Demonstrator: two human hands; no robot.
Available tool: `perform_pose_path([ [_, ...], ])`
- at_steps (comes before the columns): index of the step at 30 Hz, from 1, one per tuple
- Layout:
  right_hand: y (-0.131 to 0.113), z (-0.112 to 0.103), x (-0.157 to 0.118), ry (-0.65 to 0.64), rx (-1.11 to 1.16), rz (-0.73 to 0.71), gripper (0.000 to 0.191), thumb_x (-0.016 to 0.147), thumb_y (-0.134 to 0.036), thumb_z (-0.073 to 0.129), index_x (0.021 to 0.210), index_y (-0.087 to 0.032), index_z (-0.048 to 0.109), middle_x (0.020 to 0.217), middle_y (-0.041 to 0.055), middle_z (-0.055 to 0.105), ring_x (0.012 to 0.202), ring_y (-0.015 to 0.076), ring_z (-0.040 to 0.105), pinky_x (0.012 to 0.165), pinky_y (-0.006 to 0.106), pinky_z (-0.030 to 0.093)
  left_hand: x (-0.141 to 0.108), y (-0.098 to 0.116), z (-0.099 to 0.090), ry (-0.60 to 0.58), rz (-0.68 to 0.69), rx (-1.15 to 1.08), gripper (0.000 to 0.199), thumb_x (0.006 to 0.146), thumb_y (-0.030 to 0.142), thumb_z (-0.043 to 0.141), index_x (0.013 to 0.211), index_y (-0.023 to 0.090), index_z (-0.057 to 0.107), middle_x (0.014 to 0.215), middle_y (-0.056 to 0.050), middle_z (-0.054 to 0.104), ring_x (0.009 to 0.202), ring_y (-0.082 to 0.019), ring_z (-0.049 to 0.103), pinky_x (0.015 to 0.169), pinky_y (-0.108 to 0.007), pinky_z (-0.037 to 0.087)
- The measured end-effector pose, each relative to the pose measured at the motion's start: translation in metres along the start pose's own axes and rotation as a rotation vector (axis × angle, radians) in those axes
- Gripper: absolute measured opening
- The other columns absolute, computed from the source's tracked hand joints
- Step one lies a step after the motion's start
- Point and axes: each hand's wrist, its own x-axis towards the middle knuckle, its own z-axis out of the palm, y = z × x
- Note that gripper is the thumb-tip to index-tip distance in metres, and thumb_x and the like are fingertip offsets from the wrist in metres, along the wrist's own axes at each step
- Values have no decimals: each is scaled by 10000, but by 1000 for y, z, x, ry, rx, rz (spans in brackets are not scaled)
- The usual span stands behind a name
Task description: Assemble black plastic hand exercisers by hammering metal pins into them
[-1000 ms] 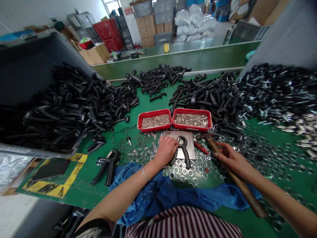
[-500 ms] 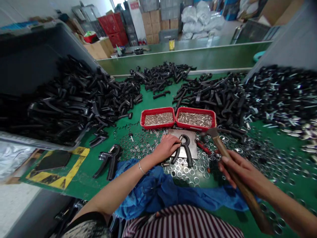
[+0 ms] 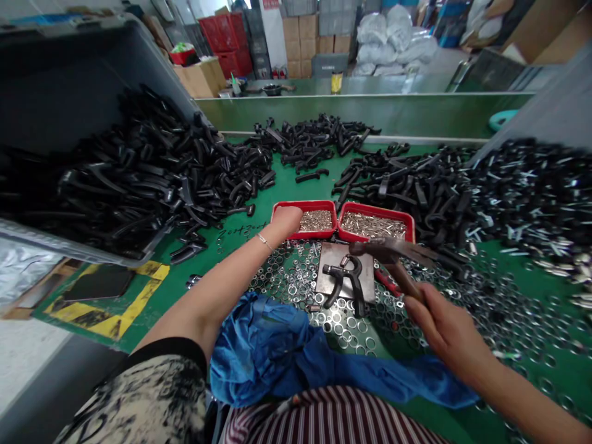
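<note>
Left hand point(image 3: 287, 221) has moved off the black hand gripper point(image 3: 345, 285) to the red tray point(image 3: 305, 204), fingers point(image 3: 283, 213) curled over its silver pins point(image 3: 317, 221), pinch unclear. Right hand point(image 3: 446, 330) grips a hammer point(image 3: 393, 259) above the gripper, which lies on a steel plate point(image 3: 365, 262), handles toward the person.

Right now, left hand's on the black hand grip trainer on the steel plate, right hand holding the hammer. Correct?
No. The head view shows the left hand on the left red tray, not on the black hand grip trainer, which lies on the steel plate. The right hand does hold the hammer.
</note>
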Motion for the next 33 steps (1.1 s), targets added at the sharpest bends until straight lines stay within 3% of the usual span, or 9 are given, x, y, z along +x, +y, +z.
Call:
perform_pose_path([
  [4,6,9,10,-175,-58,-15,370,988,-505,376,1157,-225,550,757,48,688,647,230,656,572,300,443,-14,5,8,93,6,19,306,907,127,448,1029,52,719,1071,-240,682,1052,-322,627,923,-433,424],
  [9,14,13,15,-39,-44,36,373,984,-515,357,1044,-207,560,703,48,651,607,218,619,561,301,424,-18,0,15,279,32,-45,291,927,103,421,1006,90,701,1036,-198,658,1049,-297,595,928,-436,438],
  [11,20,15,19,-98,-60,51,372,963,-512,409,1082,-202,578,727,60,664,616,226,622,563,308,424,-22,4,15,379,61,-160,250,925,113,458,987,124,700,1015,-158,656,1033,-276,589,928,-423,448],
  [14,27,17,19,-188,156,99,343,969,-519,432,1051,-228,595,718,28,647,622,189,608,566,285,446,-44,25,12,482,183,-447,184,916,135,527,987,157,695,988,-93,662,988,-221,594,913,-376,472],
  [17,27,27,7,-164,466,224,353,957,-570,446,963,-236,562,638,-24,566,469,121,494,419,231,381,-72,58,14,398,325,-711,151,892,123,577,956,178,702,951,-41,688,929,-171,619,886,-330,493],
  [21,23,59,-12,-44,781,384,379,931,-612,471,964,-237,515,613,-63,518,352,73,377,296,192,292,-83,93,27,225,338,-859,140,889,134,601,961,173,715,955,-40,711,901,-163,645,860,-317,515],
  [25,30,81,-15,5,919,410,386,920,-597,508,1024,-225,516,622,-66,548,316,51,349,270,168,280,-71,105,37,184,328,-733,174,932,155,555,988,138,719,985,-81,706,956,-197,644,917,-354,504],
  [33,39,82,-10,17,1004,415,363,932,-578,505,1026,-227,526,625,-69,561,310,44,323,268,160,264,-66,113,34,116,310,-696,187,932,163,560,979,142,740,1007,-77,731,948,-202,663,916,-336,505],
])
